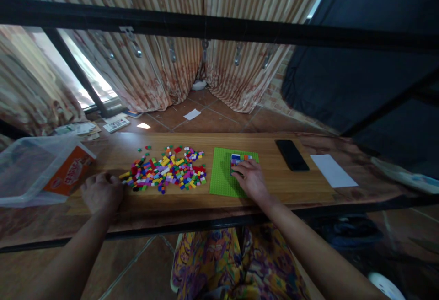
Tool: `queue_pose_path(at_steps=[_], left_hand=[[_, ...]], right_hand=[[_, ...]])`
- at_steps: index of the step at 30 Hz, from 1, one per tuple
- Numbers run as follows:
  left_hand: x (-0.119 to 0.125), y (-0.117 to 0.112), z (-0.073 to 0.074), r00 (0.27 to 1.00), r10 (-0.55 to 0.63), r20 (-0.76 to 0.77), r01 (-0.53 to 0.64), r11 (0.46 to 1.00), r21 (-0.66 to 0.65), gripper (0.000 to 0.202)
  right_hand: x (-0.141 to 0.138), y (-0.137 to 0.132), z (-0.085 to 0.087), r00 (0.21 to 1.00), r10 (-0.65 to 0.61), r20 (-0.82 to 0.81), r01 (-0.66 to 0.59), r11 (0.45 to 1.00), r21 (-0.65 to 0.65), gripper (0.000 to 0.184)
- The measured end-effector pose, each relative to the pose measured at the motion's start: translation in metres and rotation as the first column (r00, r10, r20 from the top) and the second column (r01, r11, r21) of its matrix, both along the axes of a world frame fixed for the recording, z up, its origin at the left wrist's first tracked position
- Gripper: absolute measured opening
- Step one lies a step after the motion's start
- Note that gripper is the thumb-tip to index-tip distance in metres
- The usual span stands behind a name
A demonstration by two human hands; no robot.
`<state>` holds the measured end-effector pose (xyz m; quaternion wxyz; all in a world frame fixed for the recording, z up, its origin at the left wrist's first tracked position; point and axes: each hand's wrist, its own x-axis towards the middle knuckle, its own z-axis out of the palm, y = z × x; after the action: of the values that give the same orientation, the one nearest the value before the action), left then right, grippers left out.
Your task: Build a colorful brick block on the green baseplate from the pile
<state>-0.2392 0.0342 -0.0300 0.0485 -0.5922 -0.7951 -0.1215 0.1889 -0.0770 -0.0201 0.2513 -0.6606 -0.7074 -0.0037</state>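
Observation:
A heap of small coloured bricks (168,168) lies on the wooden table (302,185). To its right sits a green baseplate (222,172) with a few bricks (240,158) fixed near its far edge. My right hand (250,176) rests on the baseplate, its fingers curled and pressing at those bricks. My left hand (102,192) rests on the table just left of the heap, fingers curled under; what they hold, if anything, is hidden.
A clear plastic box (30,172) with an orange label lies at the table's left end. A black phone (291,155) and a white paper (333,170) lie right of the baseplate. A black bar (219,28) crosses overhead.

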Motion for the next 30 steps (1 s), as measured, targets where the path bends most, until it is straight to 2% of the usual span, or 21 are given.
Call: queue_pose_path(at_steps=[7, 14, 17, 23, 30], left_hand=[[0.002, 0.001, -0.003, 0.999, 0.029, -0.026, -0.028, 0.999, 0.027, 0.041], [0.004, -0.002, -0.001, 0.999, 0.025, 0.039, -0.027, 0.998, 0.049, 0.040], [0.002, -0.002, -0.004, 1.000, 0.001, 0.030, -0.004, 0.996, 0.086, 0.039], [0.001, -0.001, -0.007, 0.999, 0.026, 0.033, -0.029, 0.995, 0.098, 0.039], [0.001, -0.002, -0.009, 0.998, 0.029, 0.064, -0.037, 0.991, 0.129, 0.037]], right_hand=[[0.007, 0.006, -0.008, 0.996, 0.085, 0.026, -0.087, 0.995, 0.049, 0.011], [0.005, 0.009, -0.005, 0.988, 0.132, 0.084, -0.135, 0.990, 0.037, 0.009], [0.007, 0.006, -0.006, 0.981, 0.164, 0.103, -0.170, 0.984, 0.048, 0.011], [0.009, -0.007, -0.012, 0.965, 0.248, 0.078, -0.253, 0.966, 0.053, 0.014], [0.010, -0.011, -0.012, 0.961, 0.274, 0.044, -0.275, 0.961, 0.031, 0.019]])
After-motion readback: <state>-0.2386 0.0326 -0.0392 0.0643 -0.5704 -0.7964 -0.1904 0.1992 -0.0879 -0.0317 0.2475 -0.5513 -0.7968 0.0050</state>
